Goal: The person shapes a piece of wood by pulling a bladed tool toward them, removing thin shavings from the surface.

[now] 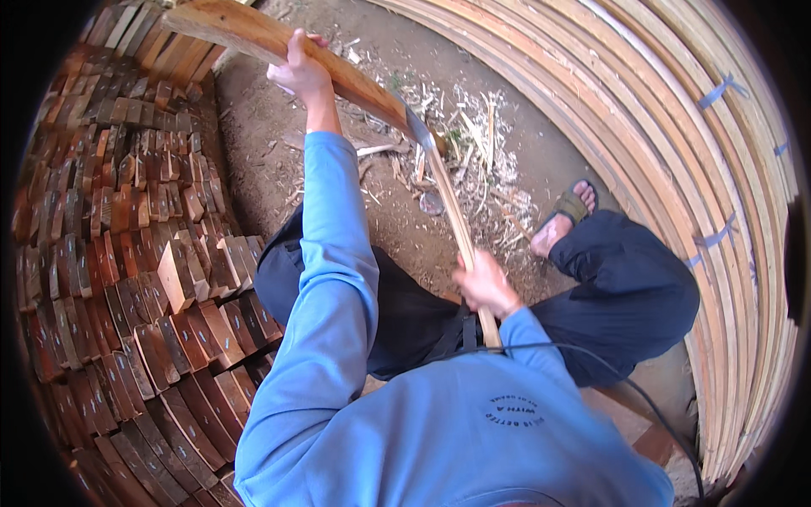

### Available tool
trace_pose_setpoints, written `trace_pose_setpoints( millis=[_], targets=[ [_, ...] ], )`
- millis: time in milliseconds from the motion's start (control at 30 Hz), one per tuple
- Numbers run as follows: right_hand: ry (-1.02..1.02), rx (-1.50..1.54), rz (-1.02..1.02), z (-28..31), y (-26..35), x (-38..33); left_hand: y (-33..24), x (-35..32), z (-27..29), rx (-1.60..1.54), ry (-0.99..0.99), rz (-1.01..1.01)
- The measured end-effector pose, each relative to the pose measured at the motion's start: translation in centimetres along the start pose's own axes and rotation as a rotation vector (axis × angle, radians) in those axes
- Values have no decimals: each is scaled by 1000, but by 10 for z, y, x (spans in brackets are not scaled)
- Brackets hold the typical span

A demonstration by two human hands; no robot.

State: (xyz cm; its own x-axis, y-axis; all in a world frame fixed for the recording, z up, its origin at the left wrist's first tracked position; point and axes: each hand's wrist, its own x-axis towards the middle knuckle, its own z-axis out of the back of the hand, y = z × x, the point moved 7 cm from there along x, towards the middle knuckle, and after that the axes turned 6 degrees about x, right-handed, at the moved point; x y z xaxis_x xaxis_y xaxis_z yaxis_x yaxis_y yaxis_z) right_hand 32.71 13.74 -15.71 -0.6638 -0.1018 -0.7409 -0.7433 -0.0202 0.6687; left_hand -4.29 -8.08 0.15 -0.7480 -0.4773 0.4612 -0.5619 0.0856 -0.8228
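1. The left hand (pixel 300 72) is clamped on the upper end of a long wooden plank (pixel 279 42), held slanting over the dirt floor (pixel 262 135).
2. The right hand (pixel 483 283) is closed round the pale handle of a hatchet (pixel 448 203), its blade biting the plank's lower end.
3. In my judgement, short, shallow strokes away from the sandalled foot (pixel 564 221) serve best.
4. The plank is reddish-brown, smooth, thick.

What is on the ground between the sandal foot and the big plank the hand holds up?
In the head view, wood shavings lie scattered on the bare dirt between the sandalled foot and the plank gripped by the left hand.
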Motion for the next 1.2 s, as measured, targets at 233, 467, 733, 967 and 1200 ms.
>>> trace_pose_setpoints(
  millis=[233,467,733,967,1200],
  targets=[
    [123,98,-14,2,14,6,-6,0,-2,-17,25,-13],
    [109,137,21,4,14,29,-7,-1,-21,35,64,-34],
    [124,186,-1,5,16,40,-13,-13,-35,72,108,-36],
    [98,219,-38,4,13,18,-14,-27,-46,61,113,-27],
    [74,215,-11,5,0,-7,-20,-26,-60,57,151,-68]
  ],
)
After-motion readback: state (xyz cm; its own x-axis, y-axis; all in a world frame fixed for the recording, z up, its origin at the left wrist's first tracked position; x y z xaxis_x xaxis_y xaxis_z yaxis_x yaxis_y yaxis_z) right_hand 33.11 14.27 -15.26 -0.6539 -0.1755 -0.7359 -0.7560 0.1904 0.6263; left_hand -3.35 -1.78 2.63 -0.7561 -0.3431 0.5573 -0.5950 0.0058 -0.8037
